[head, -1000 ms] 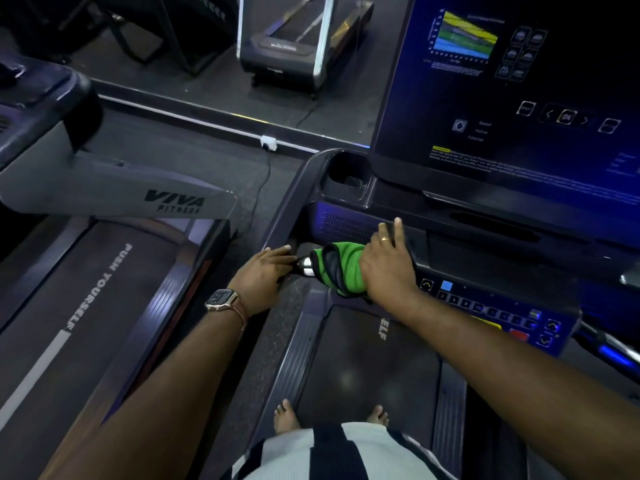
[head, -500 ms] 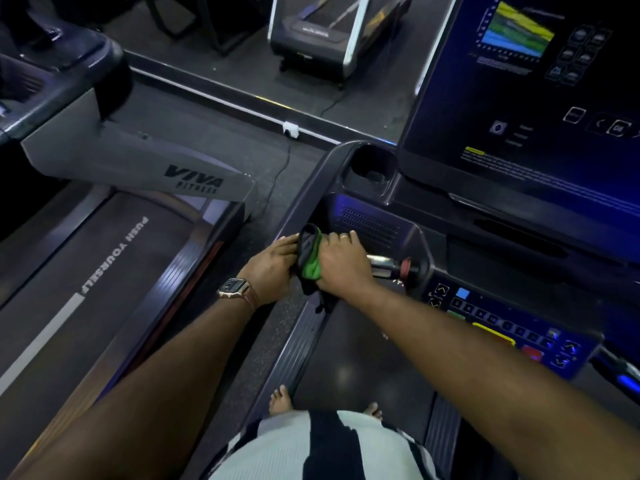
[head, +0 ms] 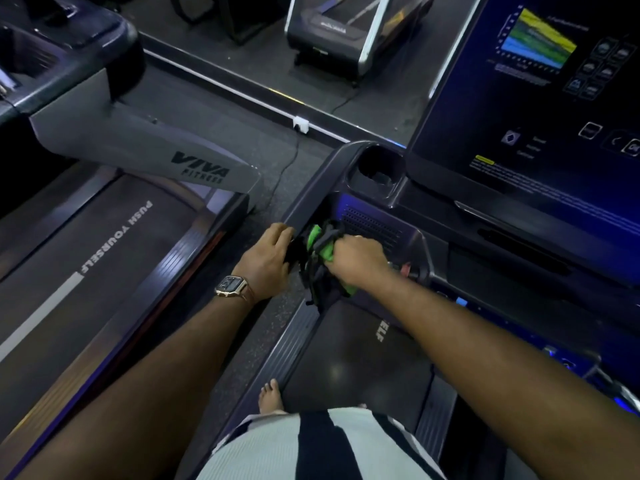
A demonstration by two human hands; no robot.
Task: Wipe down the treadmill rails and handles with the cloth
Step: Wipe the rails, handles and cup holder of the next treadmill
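A: Head view first: where is the cloth [head: 320,244] now?

B: Bunched at the left end of the short handle [head: 401,266] under the console, hard against the side rail [head: 311,192]. A second ago it sat further right, spread over the middle of that handle; half a second ago it had slid most of the way left. Now the metal stretch and a red mark near the console show bare to the right of the right hand [head: 356,259].

A: And the fingers?

B: The right hand's fingers are curled tight round the green and black wad, with a loose tail hanging below. The left hand [head: 268,259], with a watch [head: 230,285] on its wrist, has stayed at the rail's inner edge; its fingers are bent against dark fabric or the rail, and I cannot tell which they hold.

A: What does that mean for the job?

B: I judge this handle has had one pass, and the long side rail looks like the natural next stretch. The right-side handle is not in view.

A: Surroundings?

B: The person stands barefoot on the dark belt [head: 360,365], before a big lit screen [head: 540,109] and a cup holder [head: 379,168]. Across a strip of speckled floor [head: 277,188] stands a neighbouring treadmill [head: 104,237], with another machine [head: 346,32] further back.
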